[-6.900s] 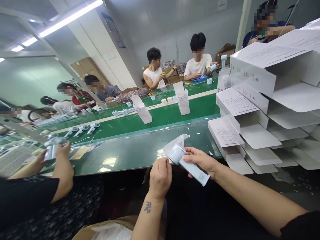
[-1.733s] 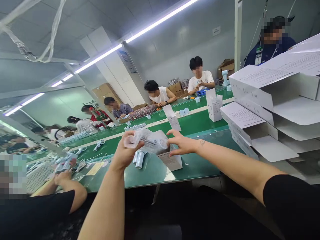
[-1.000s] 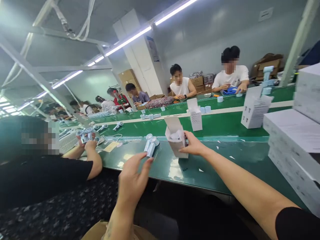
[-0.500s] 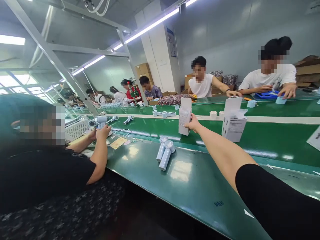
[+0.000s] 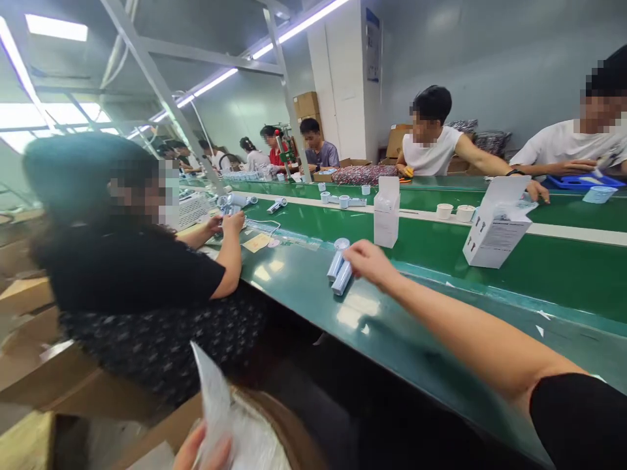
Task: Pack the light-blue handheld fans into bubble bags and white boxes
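Note:
Two light blue handheld devices, each with a tubular handle and a round head, lie side by side on the green bench. My right hand closes over the head of the nearer one, covering part of it. At the bottom edge, my left hand pinches a thin white translucent bag; the hand is partly cut off by the frame. Beyond my right hand, an open white box stands upright on the green conveyor belt. Farther right, a second open white box has clear plastic showing at its top.
A co-worker sits close on the left, handling a similar device. Others sit across the belt; one person's hand is behind the second box. Cardboard boxes stand at lower left. Small cups and blue parts rest along the line.
My right hand has let go of the nearer white box and moved down onto the devices. My left hand has come into view with the white bag. The view has shifted left.

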The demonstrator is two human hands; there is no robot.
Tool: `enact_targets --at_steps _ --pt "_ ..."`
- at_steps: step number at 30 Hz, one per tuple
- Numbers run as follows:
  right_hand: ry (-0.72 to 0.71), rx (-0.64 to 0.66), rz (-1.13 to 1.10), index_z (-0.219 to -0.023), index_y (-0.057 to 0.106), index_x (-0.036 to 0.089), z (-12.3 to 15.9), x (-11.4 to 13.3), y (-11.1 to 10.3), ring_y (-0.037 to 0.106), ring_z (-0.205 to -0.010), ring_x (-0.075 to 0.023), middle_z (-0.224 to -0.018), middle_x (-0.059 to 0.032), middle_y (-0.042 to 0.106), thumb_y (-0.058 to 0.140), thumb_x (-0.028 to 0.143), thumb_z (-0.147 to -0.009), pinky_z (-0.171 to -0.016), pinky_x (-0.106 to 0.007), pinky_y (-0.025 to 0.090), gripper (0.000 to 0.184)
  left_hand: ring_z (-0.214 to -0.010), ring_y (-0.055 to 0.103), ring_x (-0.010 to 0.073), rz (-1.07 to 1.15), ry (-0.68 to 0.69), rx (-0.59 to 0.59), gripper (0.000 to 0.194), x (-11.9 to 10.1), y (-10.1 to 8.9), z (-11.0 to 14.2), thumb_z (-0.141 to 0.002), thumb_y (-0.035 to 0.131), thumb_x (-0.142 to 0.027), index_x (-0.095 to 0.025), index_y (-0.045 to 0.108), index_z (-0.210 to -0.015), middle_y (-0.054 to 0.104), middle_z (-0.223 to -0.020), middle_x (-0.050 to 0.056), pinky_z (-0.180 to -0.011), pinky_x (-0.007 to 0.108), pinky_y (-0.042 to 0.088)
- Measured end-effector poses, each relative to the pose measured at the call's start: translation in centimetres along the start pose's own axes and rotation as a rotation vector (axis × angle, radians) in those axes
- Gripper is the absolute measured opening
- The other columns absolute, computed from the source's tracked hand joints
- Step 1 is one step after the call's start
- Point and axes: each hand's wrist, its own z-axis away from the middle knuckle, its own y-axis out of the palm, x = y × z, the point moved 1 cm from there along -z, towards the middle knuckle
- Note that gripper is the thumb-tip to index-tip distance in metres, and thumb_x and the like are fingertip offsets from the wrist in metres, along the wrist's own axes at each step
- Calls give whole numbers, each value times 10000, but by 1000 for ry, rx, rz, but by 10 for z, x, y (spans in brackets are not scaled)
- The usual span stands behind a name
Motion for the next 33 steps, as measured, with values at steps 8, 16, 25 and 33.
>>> enact_targets --at_steps 8,16,25,33 --pt "99 465 -442 -1026 600 175 130 22 51 598 -864 -166 -994 -76 635 717 577 -637 -708 -251 482 572 -1076 579 273 -91 311 197 435 -11 93 32 -634 730 -357 -198 628 -1026 643 -1086 82 -949 421 439" --pt "170 147 -311 -698 560 153 153 -8 8 390 -417 -58 -518 42 475 658 416 -722 -382 -182 306 281 -1117 538 318 -98 421 290 699 -31 90 66 -700 650 -573 -161 502 -1246 561 -1201 170 -889 466 458" --pt "171 129 -218 -667 476 197 156 -1 33 346 -356 -55 -462 72 435 667 461 -714 -322 -177 241 329 -814 622 241 -531 882 218 244 -22 80 79 -858 459 -286 -225 672 -959 676 -864 88 -762 372 474" --pt "328 -206 -68 -961 509 157 28 -16 36 606 -733 -171 -890 -119 611 493 564 -806 -517 -249 471 435 -519 463 157 -388 262 180 390 16 59 38 -627 657 -589 -218 539 -594 479 -524 -34 -518 263 373"
